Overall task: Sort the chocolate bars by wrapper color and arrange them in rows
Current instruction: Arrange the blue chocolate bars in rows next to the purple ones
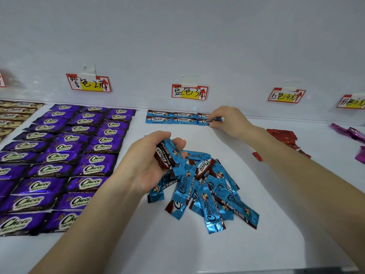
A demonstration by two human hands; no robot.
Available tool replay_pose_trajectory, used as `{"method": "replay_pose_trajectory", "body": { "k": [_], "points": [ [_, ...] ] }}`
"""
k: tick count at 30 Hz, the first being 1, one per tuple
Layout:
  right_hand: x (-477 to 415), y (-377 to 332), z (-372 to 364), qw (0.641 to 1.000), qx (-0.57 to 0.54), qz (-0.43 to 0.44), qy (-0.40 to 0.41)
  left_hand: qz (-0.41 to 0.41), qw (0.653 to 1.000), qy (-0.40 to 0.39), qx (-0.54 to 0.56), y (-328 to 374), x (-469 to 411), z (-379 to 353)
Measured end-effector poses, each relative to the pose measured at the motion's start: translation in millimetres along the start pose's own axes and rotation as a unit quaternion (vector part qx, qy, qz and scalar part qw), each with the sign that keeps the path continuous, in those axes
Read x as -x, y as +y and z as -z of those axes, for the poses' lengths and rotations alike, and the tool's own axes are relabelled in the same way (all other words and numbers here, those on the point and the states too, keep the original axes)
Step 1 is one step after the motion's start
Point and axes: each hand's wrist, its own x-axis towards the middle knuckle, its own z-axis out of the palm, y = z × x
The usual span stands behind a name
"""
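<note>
A person's right hand [230,120] reaches to the back of a white table [276,194], fingers pinched on a blue bar [206,121] at the right end of the second of two short blue rows [171,117] laid against the wall under a blue-price tag [189,92]. The left hand [150,161], palm up and half curled, holds a small sheaf of blue bars [167,153] just above a loose blue pile [205,186] heaped at the table's centre (wrappers lying at every angle, some face down). To the left, purple bars [65,155] fill three tidy columns running from the wall to the near edge, below a purple-price tag [88,83]. Beyond them, at the far left, gold bars [13,113] lie in a stack of rows, partly cut off by the frame. Right of the outstretched forearm, red bars [284,135] sit in an unsorted heap beneath a red-price tag [286,95], partly hidden by the arm. At the far right edge a few pink bars [349,132] lie scattered under a fourth tag [351,101], only part of which is in view
</note>
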Motion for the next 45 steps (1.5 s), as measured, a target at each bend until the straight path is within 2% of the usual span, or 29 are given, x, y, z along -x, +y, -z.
{"method": "replay_pose_trajectory", "body": {
  "k": [17,19,22,25,28,33,35,37,39,42,45],
  "points": [
    [2,-1,1,1.000,0.021,-0.007,0.004,-0.015,1.000,-0.012,0.004,-1,-2,2],
    [7,-12,8,0.999,-0.014,-0.009,0.036,-0.030,0.999,-0.017,-0.013,-1,-2,3],
    [25,-45,23,0.986,-0.144,-0.022,0.086,-0.067,0.997,-0.022,-0.029,-1,-1,3],
    [55,-86,34,0.960,-0.277,0.001,0.029,-0.103,0.995,-0.010,-0.005,1,2,2],
    [75,-112,30,0.958,-0.284,0.030,-0.023,-0.129,0.991,-0.014,0.008,1,3,2],
    [75,-113,28,0.950,-0.312,0.026,0.016,-0.152,0.988,-0.010,0.013,3,2,7],
    [73,-107,27,0.957,-0.285,0.037,0.049,-0.147,0.989,-0.007,0.025,4,1,7],
    [74,-102,25,0.974,-0.189,0.076,0.097,-0.137,0.990,-0.003,0.031,5,0,8],
    [75,-98,21,0.976,-0.098,0.131,0.141,-0.133,0.991,0.001,0.025,6,0,9],
    [77,-94,19,0.966,-0.107,0.190,0.136,-0.146,0.989,0.028,0.017,7,-1,11],
    [77,-94,24,0.965,-0.117,0.198,0.125,-0.164,0.985,0.045,-0.012,7,-3,12]
  ]
}}
